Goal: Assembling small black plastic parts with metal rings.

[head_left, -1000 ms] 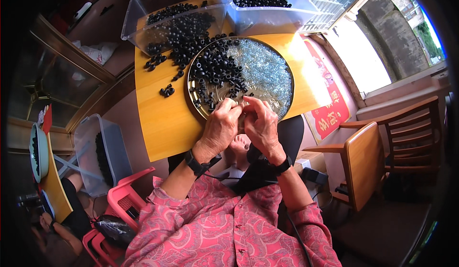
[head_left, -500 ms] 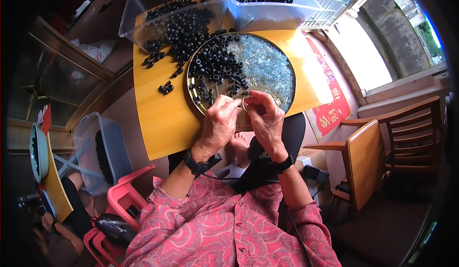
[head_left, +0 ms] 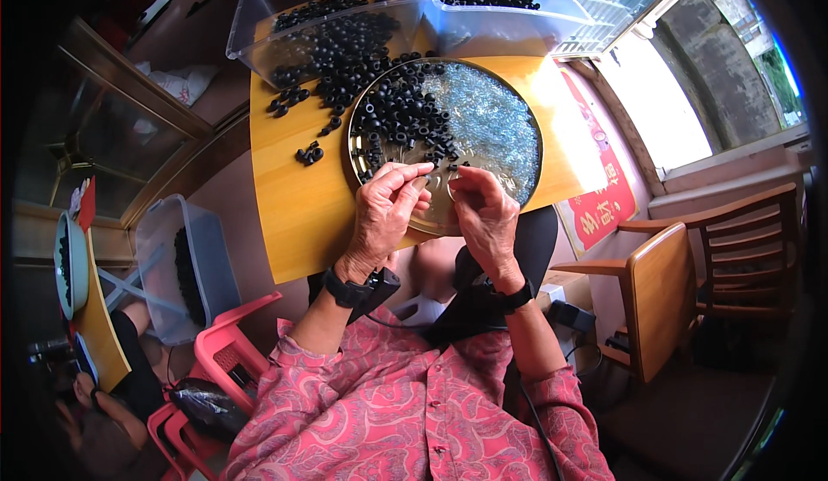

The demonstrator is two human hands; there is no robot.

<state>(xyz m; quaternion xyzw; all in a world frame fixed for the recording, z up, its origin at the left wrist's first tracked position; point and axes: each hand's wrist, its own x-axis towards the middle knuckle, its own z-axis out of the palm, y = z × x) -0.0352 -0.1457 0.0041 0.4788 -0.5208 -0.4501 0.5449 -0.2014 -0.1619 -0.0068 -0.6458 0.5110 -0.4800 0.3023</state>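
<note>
Both hands work over the near edge of a round, shiny metal tray [head_left: 353, 140]. Black ring-shaped pieces [head_left: 392, 110] with holes fill its left side, and a layer of small clear bluish pieces [head_left: 487, 119] covers its right. My left hand [head_left: 384, 214] is closed in a pinch, thumb against forefinger; what lies between them is too small to make out. My right hand [head_left: 486, 218] pinches beside it, fingertips pointing at the left hand, its contents also unclear. A few loose black pieces lie just beyond the fingertips.
The tray stands on a yellow wooden table [head_left: 289, 214]. Black pieces spill from a tipped clear bin [head_left: 250, 37]; another bin [head_left: 509, 33] behind holds more. A pink plastic chair [head_left: 224, 343] is left, a wooden chair [head_left: 660, 296] right. Another person's hand [head_left: 84, 390] shows far left.
My hands have come slightly apart, and my left fingers have shifted their pinch. A thin pale loop seen at my right fingertips before is less distinct now. The view has shifted a little.
</note>
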